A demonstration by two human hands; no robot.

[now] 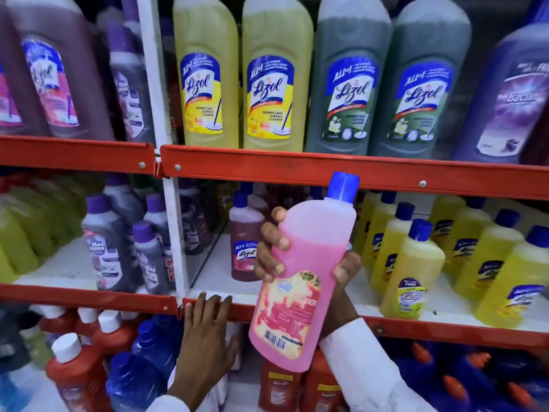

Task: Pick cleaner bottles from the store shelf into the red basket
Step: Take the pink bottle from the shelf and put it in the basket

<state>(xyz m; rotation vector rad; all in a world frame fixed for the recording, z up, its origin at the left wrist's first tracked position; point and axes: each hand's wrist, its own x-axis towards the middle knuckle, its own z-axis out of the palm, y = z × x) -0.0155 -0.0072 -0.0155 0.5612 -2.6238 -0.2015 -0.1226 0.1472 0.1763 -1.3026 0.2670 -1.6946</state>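
A pink cleaner bottle (300, 281) with a blue cap is held upright in front of the middle shelf, tilted slightly right. My right hand (276, 251) is wrapped around its waist, fingers on the left side and thumb on the right. My left hand (205, 337) is flat and empty, its fingertips resting on the red front rail (89, 298) of the middle shelf. The red basket is not in view.
Large yellow (208, 72) and green (347, 78) Lizol bottles fill the top shelf. On the middle shelf stand small yellow bottles (413, 269) at right, a dark red bottle (245, 242) behind the hand, and purple-capped ones (104, 242) at left. Red and blue bottles crowd the bottom shelf.
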